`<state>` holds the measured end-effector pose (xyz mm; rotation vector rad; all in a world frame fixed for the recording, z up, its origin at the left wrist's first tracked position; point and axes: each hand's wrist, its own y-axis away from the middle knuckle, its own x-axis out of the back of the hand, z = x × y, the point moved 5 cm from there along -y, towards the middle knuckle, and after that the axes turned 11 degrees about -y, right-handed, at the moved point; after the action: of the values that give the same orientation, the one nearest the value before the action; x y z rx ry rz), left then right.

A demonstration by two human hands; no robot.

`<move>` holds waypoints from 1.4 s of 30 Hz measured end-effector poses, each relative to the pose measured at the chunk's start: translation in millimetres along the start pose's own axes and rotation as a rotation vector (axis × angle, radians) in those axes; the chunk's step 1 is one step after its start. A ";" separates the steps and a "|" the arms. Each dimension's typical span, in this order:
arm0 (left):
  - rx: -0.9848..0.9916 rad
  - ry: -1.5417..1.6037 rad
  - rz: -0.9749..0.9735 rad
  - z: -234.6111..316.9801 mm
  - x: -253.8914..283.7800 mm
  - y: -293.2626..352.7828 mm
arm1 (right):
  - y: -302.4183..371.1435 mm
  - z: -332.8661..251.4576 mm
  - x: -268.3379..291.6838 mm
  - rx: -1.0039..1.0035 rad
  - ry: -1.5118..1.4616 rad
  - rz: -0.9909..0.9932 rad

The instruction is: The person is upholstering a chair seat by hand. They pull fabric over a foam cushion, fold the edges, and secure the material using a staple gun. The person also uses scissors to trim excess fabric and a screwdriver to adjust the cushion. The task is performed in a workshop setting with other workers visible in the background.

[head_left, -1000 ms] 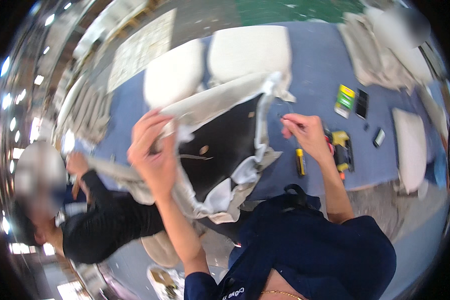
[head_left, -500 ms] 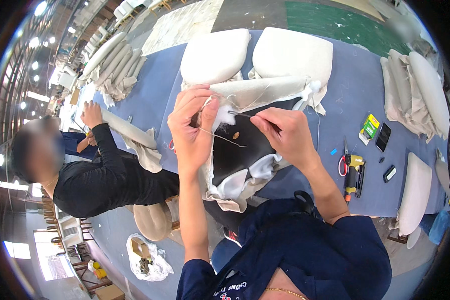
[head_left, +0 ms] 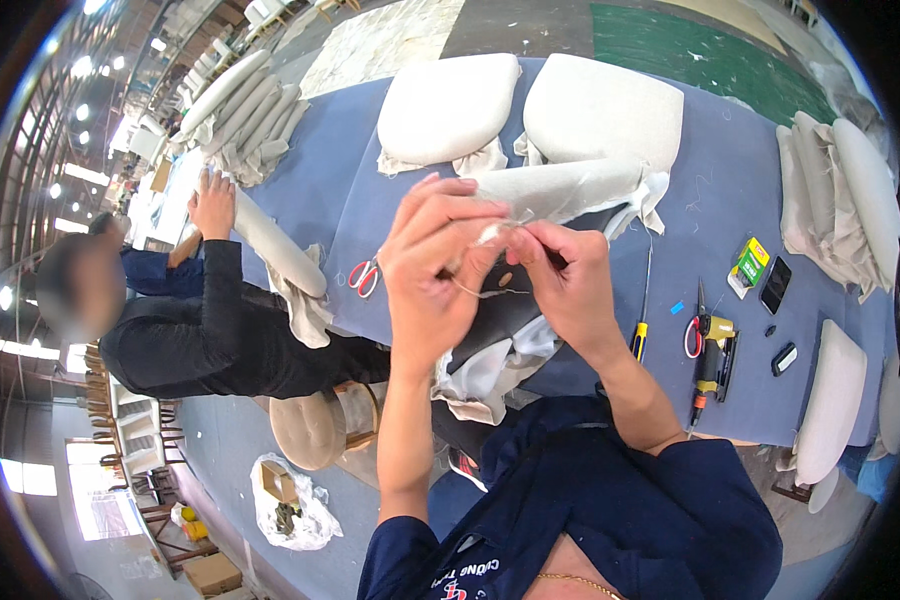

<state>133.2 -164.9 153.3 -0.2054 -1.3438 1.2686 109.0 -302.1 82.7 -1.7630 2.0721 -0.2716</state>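
A beige-covered seat cushion lies in front of me, its dark underside facing up and white wadding showing along its near edge. Above it, my left hand is closed in a pinch on an off-white thread, whose loose tail hangs below the fingers. My right hand pinches at the same spot, fingertips meeting the left ones around a small whitish tuft. The fingers hide most of what is held there.
Two padded cushions lie at the far side of the blue table. On the right are a yellow-handled screwdriver, a staple gun, a phone and a box. Red-handled scissors lie left. A co-worker stands at the left.
My right hand has moved left and up to meet the left hand's fingertips; the metal tool it held no longer shows. The view has shifted slightly, and the screwdriver and left scissors are now visible.
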 end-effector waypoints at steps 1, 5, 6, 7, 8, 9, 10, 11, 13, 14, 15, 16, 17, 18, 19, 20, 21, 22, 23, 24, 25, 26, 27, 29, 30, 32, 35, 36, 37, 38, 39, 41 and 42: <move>-0.001 0.001 0.011 2.4 -0.7 2.1 | 1.8 1.3 -0.1 0.022 -0.018 -0.002; -0.002 -0.002 0.007 6.1 -0.2 4.2 | 5.0 -3.0 3.4 0.018 -0.026 -0.022; 0.007 0.003 0.007 4.5 -0.1 4.9 | 5.6 -7.0 5.7 -0.006 -0.012 -0.031; 0.009 0.009 0.007 3.0 0.2 4.1 | 7.8 -9.1 9.5 0.002 0.064 -0.042; 0.023 0.004 0.001 1.0 1.4 3.4 | 11.3 -10.4 15.3 0.011 0.140 -0.054; 0.049 0.011 0.013 -0.9 3.0 3.1 | 15.0 -10.6 19.9 0.019 0.216 -0.065; 0.073 0.022 0.022 -2.0 3.1 2.5 | 19.4 -8.0 22.8 0.003 0.246 -0.083; 0.097 0.032 0.032 -4.4 3.0 2.6 | 21.4 -8.3 23.0 0.028 0.224 -0.069; 0.083 0.059 0.041 -10.0 2.7 1.8 | 21.9 -9.5 20.6 0.080 0.179 -0.036; 0.088 0.074 0.043 -11.7 2.1 1.7 | 20.6 -9.1 18.3 0.076 0.166 -0.037; 0.093 0.088 0.046 -12.6 1.7 2.3 | 18.5 -8.8 15.9 0.073 0.154 -0.038; 0.090 0.081 0.044 -13.0 2.0 2.5 | 16.1 -8.4 13.5 0.074 0.138 -0.040; 0.087 0.073 0.043 -13.1 2.8 3.2 | 14.8 -7.4 11.6 0.064 0.159 -0.044; 0.085 0.065 0.043 -12.9 4.0 3.8 | 13.9 -6.5 9.7 0.053 0.179 -0.049; 0.095 0.069 0.044 -12.6 4.3 4.6 | 13.6 -5.3 8.2 0.041 0.202 -0.056; 0.105 0.072 0.045 -11.3 4.4 5.2 | 13.7 -5.1 7.1 0.036 0.186 -0.051; 0.115 0.075 0.046 -9.8 4.9 5.7 | 13.6 -5.3 6.1 0.030 0.171 -0.045; 0.091 0.048 0.032 -6.8 5.7 5.9 | 13.5 -6.0 4.7 0.024 0.157 -0.041; 0.067 0.021 0.018 -3.3 6.8 6.0 | 13.0 -9.2 3.9 0.042 0.157 -0.024; 0.043 -0.006 0.004 0.9 7.7 6.4 | 12.7 -13.1 3.2 0.061 0.157 -0.007; 0.030 -0.016 0.009 7.0 7.6 7.5 | 12.1 -16.0 2.9 0.081 0.156 0.008; 0.018 -0.025 0.013 15.4 6.6 9.6 | 14.4 -18.7 3.0 0.147 0.194 0.002; 0.005 -0.034 0.017 22.1 7.7 12.2 | 18.9 -20.2 5.2 0.213 0.232 -0.003; 0.027 0.044 -0.052 30.9 15.5 19.0 | 26.5 -22.4 13.2 0.301 0.279 -0.039; 0.055 0.136 -0.102 36.2 22.4 18.7 | 29.4 -23.6 22.3 0.320 0.295 -0.063; 0.116 0.233 -0.128 35.9 25.9 22.3 | 33.7 -39.7 33.6 0.223 0.387 -0.082; 0.139 0.289 -0.126 27.9 22.2 18.5 | 42.9 -37.2 53.2 0.104 0.373 -0.107; 0.127 0.324 -0.131 25.8 18.2 20.7 | 47.5 -40.6 55.5 0.167 0.420 -0.098; 0.137 0.358 -0.137 24.9 13.4 21.4 | 50.4 -42.6 57.7 0.184 0.403 -0.072; 0.148 0.391 -0.143 24.6 8.9 22.0 | 52.9 -45.0 58.4 0.202 0.385 -0.046; 0.158 0.425 -0.148 24.7 4.8 22.3 | 54.3 -47.5 60.6 0.220 0.368 -0.020; 0.216 0.508 -0.230 23.4 -5.0 24.2 | 54.4 -53.7 62.8 0.204 0.385 -0.051; 0.245 0.551 -0.271 23.0 -9.9 25.6 | 54.6 -58.1 63.5 0.201 0.417 -0.062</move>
<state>103.5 -174.7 135.8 -0.1770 -0.7114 1.0344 27.8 -360.6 101.8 -1.7618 2.1673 -0.8999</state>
